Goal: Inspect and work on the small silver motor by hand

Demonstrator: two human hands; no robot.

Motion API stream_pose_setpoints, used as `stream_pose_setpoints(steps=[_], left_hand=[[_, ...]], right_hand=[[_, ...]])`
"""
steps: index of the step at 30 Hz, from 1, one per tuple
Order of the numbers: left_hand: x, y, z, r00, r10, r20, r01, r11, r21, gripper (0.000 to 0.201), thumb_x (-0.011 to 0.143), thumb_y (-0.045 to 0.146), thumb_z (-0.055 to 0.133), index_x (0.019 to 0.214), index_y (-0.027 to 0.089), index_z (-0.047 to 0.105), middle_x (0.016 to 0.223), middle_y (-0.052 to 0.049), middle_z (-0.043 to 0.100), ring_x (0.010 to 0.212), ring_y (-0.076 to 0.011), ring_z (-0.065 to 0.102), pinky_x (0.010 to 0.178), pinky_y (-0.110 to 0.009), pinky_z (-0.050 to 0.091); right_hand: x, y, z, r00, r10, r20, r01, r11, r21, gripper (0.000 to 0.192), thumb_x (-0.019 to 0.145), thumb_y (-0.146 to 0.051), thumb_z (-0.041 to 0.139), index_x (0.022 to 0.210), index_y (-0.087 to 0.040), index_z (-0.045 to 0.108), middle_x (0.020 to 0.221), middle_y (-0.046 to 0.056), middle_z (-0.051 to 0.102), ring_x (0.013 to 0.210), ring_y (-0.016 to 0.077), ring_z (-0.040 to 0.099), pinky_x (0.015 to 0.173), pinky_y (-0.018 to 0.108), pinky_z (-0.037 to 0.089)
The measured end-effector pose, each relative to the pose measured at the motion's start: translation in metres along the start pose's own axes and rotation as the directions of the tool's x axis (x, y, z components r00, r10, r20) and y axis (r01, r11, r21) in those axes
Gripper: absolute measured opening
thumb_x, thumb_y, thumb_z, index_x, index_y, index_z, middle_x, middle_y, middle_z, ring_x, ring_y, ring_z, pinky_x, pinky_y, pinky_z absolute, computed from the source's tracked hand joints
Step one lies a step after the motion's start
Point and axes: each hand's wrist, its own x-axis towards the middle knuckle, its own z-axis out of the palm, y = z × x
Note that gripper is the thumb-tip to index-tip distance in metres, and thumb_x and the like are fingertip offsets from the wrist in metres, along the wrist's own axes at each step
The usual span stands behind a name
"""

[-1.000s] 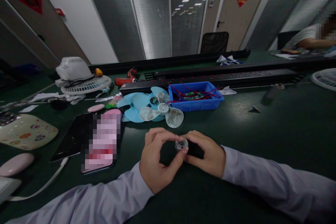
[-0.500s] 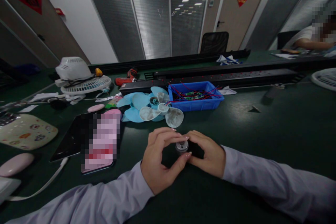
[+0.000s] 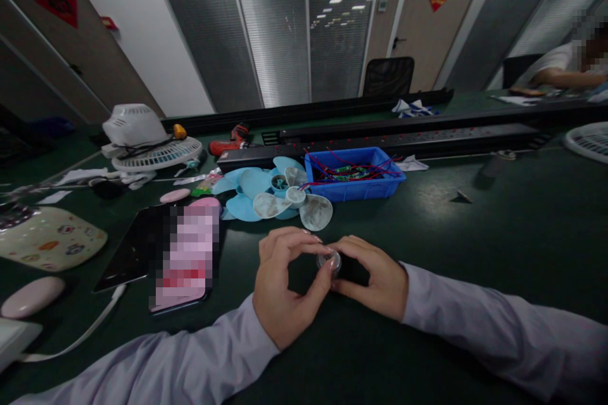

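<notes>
Between my hands is a small motor (image 3: 336, 262), a short silvery metal cylinder standing on the dark green table, its top partly covered by fingers. My left hand (image 3: 284, 291) curves around its left side, with the thumb tip on the motor's near upper face and the fingertips at its far edge. From the right, my right hand (image 3: 375, 275) grips the motor between thumb and fingers. The fingertips of both hands meet around it. Just beyond my hands lie light-blue fan blades (image 3: 242, 205) and a greyish, dusty fan blade (image 3: 316, 211).
Behind stands a blue bin (image 3: 354, 188) with wired circuit boards. On the left are a phone (image 3: 190, 266), a black tablet (image 3: 126, 253) and a white fan (image 3: 137, 126). A red drill (image 3: 228, 144) lies farther back. Another metal cylinder (image 3: 496, 166) stands right; a person (image 3: 555, 69) sits beyond.
My left thumb has moved up and inward onto the motor's top, now covering part of it. My right thumb has shifted slightly left against the motor. The motor stays in place.
</notes>
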Motion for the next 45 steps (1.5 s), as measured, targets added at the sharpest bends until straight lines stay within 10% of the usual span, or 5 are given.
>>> stream_pose_setpoints(steps=[8,18,25,36,45], left_hand=[[0.001,0.004,0.004,0.980,-0.199,0.012,0.199,0.978,-0.062,0.032,0.074,0.020,0.070,0.099,0.023,0.050,0.084,0.000,0.068,0.091,-0.0236,0.064,0.086,-0.046,0.044],[0.008,-0.005,-0.009,0.974,-0.113,-0.197,0.100,0.992,-0.076,0.019,0.076,0.017,0.071,0.091,0.024,0.061,0.095,-0.001,0.058,0.098,-0.0187,0.061,0.095,-0.039,0.045],[-0.014,-0.036,-0.035,0.946,-0.301,0.120,0.299,0.954,0.034,0.032,0.076,0.027,0.071,0.096,0.022,0.048,0.081,-0.001,0.073,0.088,-0.0242,0.070,0.085,-0.046,0.049],[-0.017,-0.039,-0.041,0.953,-0.170,0.250,0.104,0.961,0.256,0.035,0.070,0.031,0.077,0.098,0.024,0.058,0.093,-0.004,0.074,0.092,-0.0279,0.068,0.077,-0.046,0.051],[-0.010,-0.016,-0.012,0.986,-0.077,-0.150,0.067,0.995,-0.077,0.030,0.075,0.014,0.072,0.096,0.023,0.051,0.082,-0.001,0.071,0.095,-0.0215,0.063,0.085,-0.042,0.049]], right_hand=[[0.000,-0.001,0.001,1.000,0.001,-0.014,-0.001,1.000,0.014,0.028,0.079,-0.025,0.066,0.106,-0.017,0.060,0.090,0.006,0.063,0.085,0.0208,0.056,0.075,0.035,0.044],[0.000,-0.001,-0.001,1.000,0.024,-0.016,-0.024,1.000,0.013,0.031,0.078,-0.029,0.070,0.105,-0.018,0.060,0.092,0.006,0.064,0.086,0.0210,0.057,0.076,0.036,0.045],[0.000,-0.003,-0.002,0.999,0.054,0.009,-0.054,0.998,0.011,0.033,0.078,-0.030,0.069,0.108,-0.018,0.060,0.095,0.006,0.064,0.089,0.0213,0.057,0.080,0.037,0.047],[0.000,-0.002,-0.001,0.998,0.061,0.006,-0.061,0.998,0.013,0.034,0.078,-0.029,0.070,0.108,-0.019,0.060,0.095,0.006,0.064,0.089,0.0214,0.057,0.079,0.037,0.047],[0.000,-0.001,0.000,1.000,0.023,-0.019,-0.023,1.000,0.010,0.033,0.078,-0.030,0.070,0.108,-0.019,0.060,0.095,0.006,0.064,0.088,0.0211,0.058,0.078,0.036,0.046]])
